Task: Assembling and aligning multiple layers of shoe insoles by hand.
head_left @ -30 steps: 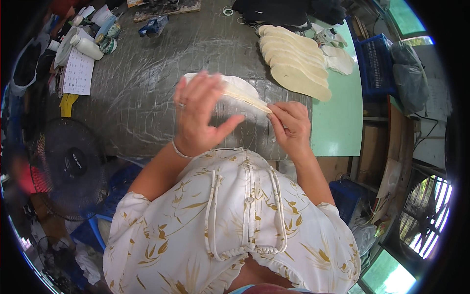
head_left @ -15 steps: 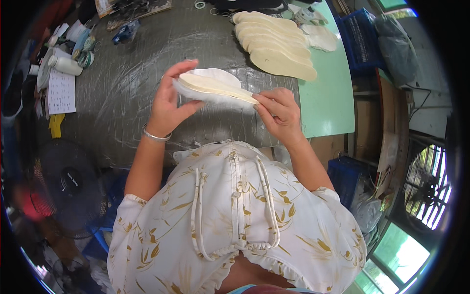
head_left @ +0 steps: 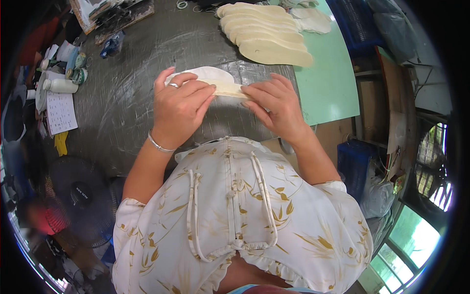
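Observation:
A cream shoe insole [head_left: 227, 89] is held up edge-on above the dark table, one end in each hand. My left hand [head_left: 182, 100] is closed on its left part, fingers over the top, and hides that end. At the other end, my right hand [head_left: 278, 105] pinches the insole between thumb and fingers. Right behind it shows a white rounded flat piece [head_left: 215, 73], partly covered by my left hand; whether it touches the insole I cannot tell. Farther off, a fanned row of cream insoles [head_left: 274, 51] lies across the table and a green board.
The green board [head_left: 325, 88] borders the dark table [head_left: 122, 112] on the right. At the left stand a white bottle [head_left: 61, 86], thread spools [head_left: 78, 75] and a written sheet [head_left: 61, 110]. A fan [head_left: 81, 196] is at lower left, blue crates [head_left: 355, 32] at right.
My left hand has turned over, from cupping the insole's end to gripping it from above. Both hands have drawn closer together. The fluffy underside that showed before is now mostly out of sight.

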### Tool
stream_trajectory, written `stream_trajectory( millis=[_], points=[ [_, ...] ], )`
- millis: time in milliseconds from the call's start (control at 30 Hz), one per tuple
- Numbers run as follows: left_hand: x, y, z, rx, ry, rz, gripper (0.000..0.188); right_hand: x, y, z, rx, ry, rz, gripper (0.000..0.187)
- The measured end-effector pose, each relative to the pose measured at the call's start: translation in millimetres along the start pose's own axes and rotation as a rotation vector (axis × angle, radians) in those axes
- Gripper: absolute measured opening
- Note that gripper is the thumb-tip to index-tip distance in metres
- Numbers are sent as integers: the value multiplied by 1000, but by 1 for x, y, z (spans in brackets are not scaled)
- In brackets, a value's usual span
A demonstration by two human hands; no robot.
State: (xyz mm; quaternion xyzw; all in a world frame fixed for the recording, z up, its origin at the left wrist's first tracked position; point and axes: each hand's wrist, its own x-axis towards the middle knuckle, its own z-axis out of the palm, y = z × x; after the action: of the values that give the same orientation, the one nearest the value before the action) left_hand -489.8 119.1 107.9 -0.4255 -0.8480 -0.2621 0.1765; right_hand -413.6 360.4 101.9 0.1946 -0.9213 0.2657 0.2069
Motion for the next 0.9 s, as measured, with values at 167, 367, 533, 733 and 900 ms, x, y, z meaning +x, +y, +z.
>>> stream_trajectory(
  millis=[167,367,533,733,900],
  points=[
    [2,-6,-4,44,-3,-25,13,-9,21,-21,91,-79,113,50],
    [5,-5,-3,44,22,-35,12,-15,28,-10,103,-1,68,22],
    [-2,-2,5,-7,-124,-115,33,-11,22,-3,54,63,28,16],
    [7,21,30,-143,-174,-32,30,6,7,3,100,7,-78,30],
    [5,14,26,-152,-138,-90,25,2,22,-20,176,-42,40,42]
  ],
)
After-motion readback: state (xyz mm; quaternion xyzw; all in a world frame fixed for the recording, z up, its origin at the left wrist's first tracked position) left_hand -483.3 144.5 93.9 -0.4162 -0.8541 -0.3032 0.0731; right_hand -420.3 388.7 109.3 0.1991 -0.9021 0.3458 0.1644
